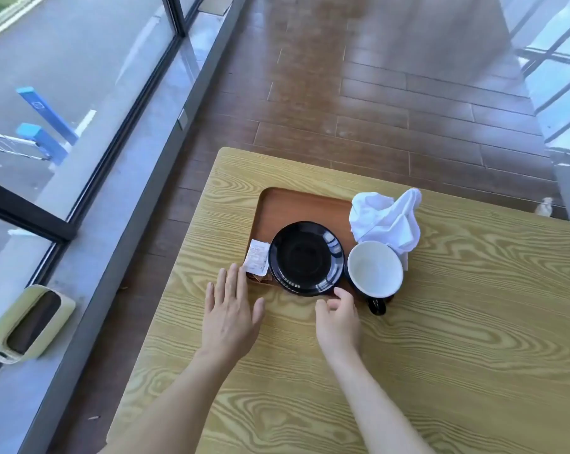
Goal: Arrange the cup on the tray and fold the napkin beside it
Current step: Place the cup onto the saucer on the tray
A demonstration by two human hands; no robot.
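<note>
A brown wooden tray (296, 203) lies on the light wooden table (441, 322). On it sits a glossy black saucer (305, 258). At the tray's right end stands a cup (374, 269), white inside and dark outside, its handle pointing toward me. A crumpled white napkin (387, 219) is bunched behind the cup. My left hand (231, 317) lies flat on the table, fingers spread, just in front of the tray's near left corner. My right hand (337, 317) is loosely curled with nothing in it, fingertips at the saucer's near edge, left of the cup's handle.
A small paper receipt (256, 258) and a brown sachet lie at the tray's left edge. The table's left edge runs beside a glass wall, with a pale green bin (28, 324) on the floor there. Wooden floor lies beyond the table.
</note>
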